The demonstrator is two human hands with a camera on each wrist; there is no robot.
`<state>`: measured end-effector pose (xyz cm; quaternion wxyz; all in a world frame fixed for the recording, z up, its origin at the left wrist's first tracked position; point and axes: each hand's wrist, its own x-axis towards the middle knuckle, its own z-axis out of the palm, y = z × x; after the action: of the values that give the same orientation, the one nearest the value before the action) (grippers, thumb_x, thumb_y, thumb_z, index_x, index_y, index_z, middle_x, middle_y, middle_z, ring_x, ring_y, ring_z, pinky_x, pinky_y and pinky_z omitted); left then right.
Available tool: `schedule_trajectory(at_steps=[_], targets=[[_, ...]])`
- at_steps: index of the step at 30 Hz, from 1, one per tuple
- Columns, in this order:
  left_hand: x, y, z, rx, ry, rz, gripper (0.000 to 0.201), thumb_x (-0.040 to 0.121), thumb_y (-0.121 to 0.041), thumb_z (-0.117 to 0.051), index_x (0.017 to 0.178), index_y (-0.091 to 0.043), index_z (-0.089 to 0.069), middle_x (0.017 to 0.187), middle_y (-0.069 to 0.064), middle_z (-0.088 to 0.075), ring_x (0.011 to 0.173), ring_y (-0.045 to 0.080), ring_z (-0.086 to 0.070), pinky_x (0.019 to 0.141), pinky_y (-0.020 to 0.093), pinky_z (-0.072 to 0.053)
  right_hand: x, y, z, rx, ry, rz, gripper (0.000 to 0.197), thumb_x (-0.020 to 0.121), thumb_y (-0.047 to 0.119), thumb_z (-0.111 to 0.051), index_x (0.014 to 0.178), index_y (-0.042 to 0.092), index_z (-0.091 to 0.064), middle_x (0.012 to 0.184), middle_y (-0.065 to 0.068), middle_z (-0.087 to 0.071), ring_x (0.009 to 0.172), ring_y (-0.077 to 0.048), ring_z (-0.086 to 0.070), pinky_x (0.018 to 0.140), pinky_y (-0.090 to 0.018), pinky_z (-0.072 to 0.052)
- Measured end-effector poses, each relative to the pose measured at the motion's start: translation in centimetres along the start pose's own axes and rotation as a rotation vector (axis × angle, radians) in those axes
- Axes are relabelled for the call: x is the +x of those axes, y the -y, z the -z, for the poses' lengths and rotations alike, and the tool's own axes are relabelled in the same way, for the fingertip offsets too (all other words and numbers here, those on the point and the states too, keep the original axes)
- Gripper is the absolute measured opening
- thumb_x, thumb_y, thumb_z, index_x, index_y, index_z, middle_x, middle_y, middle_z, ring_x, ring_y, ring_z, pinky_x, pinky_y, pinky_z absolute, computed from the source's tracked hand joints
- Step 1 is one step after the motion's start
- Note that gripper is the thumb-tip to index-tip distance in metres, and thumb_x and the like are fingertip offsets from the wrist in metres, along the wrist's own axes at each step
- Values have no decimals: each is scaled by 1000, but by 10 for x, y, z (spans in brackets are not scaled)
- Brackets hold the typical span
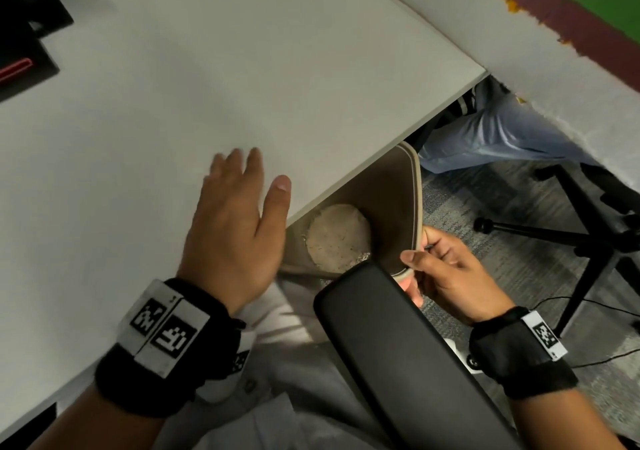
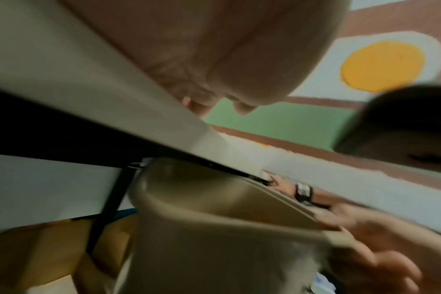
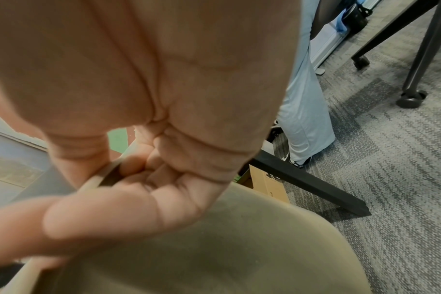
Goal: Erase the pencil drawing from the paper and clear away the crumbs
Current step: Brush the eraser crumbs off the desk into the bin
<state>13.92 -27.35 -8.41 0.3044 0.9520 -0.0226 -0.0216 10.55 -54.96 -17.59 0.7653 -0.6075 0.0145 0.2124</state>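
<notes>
My left hand (image 1: 249,186) lies flat with straight fingers on the white table (image 1: 242,69), close to its right edge; the head view blurs the fingertips. Below that edge a beige waste bin (image 1: 388,200) is tilted with its mouth toward the table, and my right hand (image 1: 426,255) pinches its rim, thumb inside. Small specks lie on the bin's bottom (image 1: 337,238). The left wrist view shows the bin (image 2: 202,248) under the table edge (image 2: 113,95). In the right wrist view my right hand (image 3: 129,165) grips the bin (image 3: 214,248) at its rim. No paper or eraser is in view.
A black chair armrest (image 1: 398,345) sits between my arms, just under the bin. Another person's legs (image 1: 485,134) and a black chair base (image 1: 588,235) stand on the grey carpet to the right. Black items (image 1: 24,58) occupy the table's far left corner.
</notes>
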Motion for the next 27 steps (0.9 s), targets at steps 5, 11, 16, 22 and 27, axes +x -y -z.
schedule_trajectory(at_steps=[5, 11, 16, 22, 27], targets=[[-10, -19, -21, 126, 271, -232, 79, 95, -63, -1, 158, -19, -17, 166, -1, -5, 152, 11, 8, 124, 36, -1, 2, 4, -3, 20, 12, 0, 19, 96, -2, -53, 86, -15, -44, 63, -21, -65, 41, -24, -55, 43, -31, -43], [-10, -23, -7, -416, -122, -264, 39, 100, -30, -48, 128, -10, -66, 133, 0, -63, 133, 8, -50, 109, 22, -39, -1, 3, -4, 28, -3, 11, 18, 96, -1, -54, 84, -12, -46, 64, -22, -65, 42, -25, -56, 43, -31, -44], [20, 11, 14, 257, 61, 267, 79, 98, -61, -20, 156, -8, -19, 160, 28, -13, 149, 43, -6, 121, 55, -10, -4, 1, -7, 75, -30, 24, 15, 93, 0, -57, 78, 3, -56, 62, -22, -63, 40, -25, -54, 41, -27, -45], [21, -11, -9, 189, 252, 7, 84, 94, -67, -12, 159, -15, 2, 165, 11, 9, 151, 22, 15, 123, 39, 6, 0, 6, -9, 73, -23, 9, 13, 91, -1, -54, 79, 2, -56, 63, -21, -64, 41, -25, -55, 41, -26, -46], [2, -23, 1, -649, 139, -105, 43, 101, -33, -40, 135, -15, -61, 131, -6, -65, 124, -4, -55, 102, 10, -38, 0, 6, -9, 38, -72, 4, 16, 87, 0, -57, 76, -7, -48, 61, -22, -64, 41, -26, -55, 40, -28, -45]])
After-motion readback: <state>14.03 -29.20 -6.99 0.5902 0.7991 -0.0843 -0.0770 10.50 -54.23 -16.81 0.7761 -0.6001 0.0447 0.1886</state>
